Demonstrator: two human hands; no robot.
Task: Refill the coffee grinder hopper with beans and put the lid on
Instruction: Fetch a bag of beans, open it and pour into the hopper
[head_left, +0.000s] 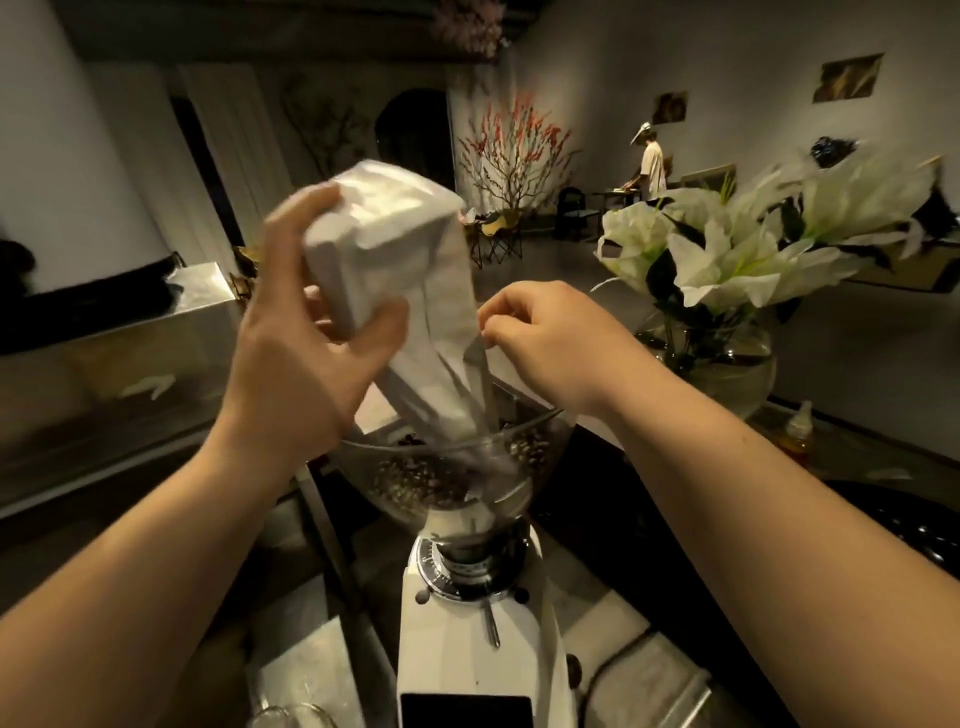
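Note:
A white coffee bag (405, 270) is upended over the clear hopper (535, 457) of the white grinder (467, 639), its mouth down inside the hopper. Brown beans (410, 478) lie in the hopper. My left hand (306, 338) grips the bag's raised bottom end. My right hand (550, 338) pinches the bag's side edge near the mouth. No lid is in view.
A round glass vase (727, 374) of white lilies stands right of the grinder, with a small bottle (797, 431) beside it. A steel counter (104, 364) runs along the left. A glass rim (291, 714) shows at the bottom edge. A person stands far back in the room.

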